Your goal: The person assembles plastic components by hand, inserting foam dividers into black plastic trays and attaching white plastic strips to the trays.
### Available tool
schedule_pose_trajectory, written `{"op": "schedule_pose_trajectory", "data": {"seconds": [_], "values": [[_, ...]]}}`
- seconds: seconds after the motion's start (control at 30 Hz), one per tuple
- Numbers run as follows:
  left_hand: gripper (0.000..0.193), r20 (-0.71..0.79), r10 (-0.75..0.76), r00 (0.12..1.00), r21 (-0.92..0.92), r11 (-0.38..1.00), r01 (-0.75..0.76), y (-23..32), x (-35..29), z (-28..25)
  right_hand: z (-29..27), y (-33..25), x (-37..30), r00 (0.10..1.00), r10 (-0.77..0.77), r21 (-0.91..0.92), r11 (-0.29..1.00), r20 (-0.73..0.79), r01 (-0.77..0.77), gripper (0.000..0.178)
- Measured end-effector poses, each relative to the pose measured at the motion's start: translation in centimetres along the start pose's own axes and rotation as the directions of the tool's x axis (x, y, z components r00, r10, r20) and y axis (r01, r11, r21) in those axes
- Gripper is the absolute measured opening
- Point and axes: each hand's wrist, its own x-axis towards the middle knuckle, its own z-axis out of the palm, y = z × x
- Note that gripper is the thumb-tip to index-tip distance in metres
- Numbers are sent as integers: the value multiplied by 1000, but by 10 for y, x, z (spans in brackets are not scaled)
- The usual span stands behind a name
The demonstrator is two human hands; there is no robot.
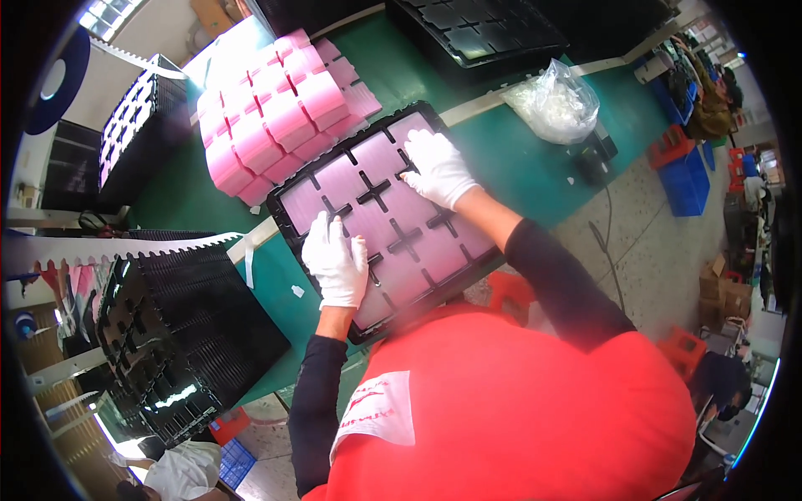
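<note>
A black plastic tray (281,219) lies tilted on the table in front of me, its near edge close to my body. Pink foam sheet (388,225) fills its compartments, with black cross-shaped dividers (373,191) standing out between them. My left hand (336,260), in a white glove, rests on the tray's left part, fingers spread over the pink surface. On the far right part lies my right hand (439,169), also gloved in white, its fingers stretched out and the thumb apart. Neither hand grasps anything. Just beyond the tray stand stacks of pink foam sheets (271,108) with notched edges.
A tall stack of black trays (209,309) stands at my left, another (138,134) at the far left. One more black tray (476,29) lies at the back. A clear plastic bag (555,104) sits at the right of the green table. Red stools and a blue bin (685,184) stand on the floor.
</note>
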Motion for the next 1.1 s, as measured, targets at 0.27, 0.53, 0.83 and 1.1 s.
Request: {"op": "schedule_pose_trajectory", "data": {"seconds": [0.27,0.53,0.83,1.1], "values": [[55,-46,-321,946,-3,947,322,-10,-87,-20,-43,-64,-90,920,-386,348,874,69,340,40],[46,-7,-633,774,-402,711,578,-14,-93,-14,-41,-85,-148,859,-393,368,891,328,267,15],[32,453,-616,644,-846,-70,529,-126,-107,5,-138,-99,-81,910,-405,393,854,90,341,12],[25,358,-746,561,-712,171,681,-68,-74,-10,-237,-23,60,888,18,157,986,-459,61,22]]}}
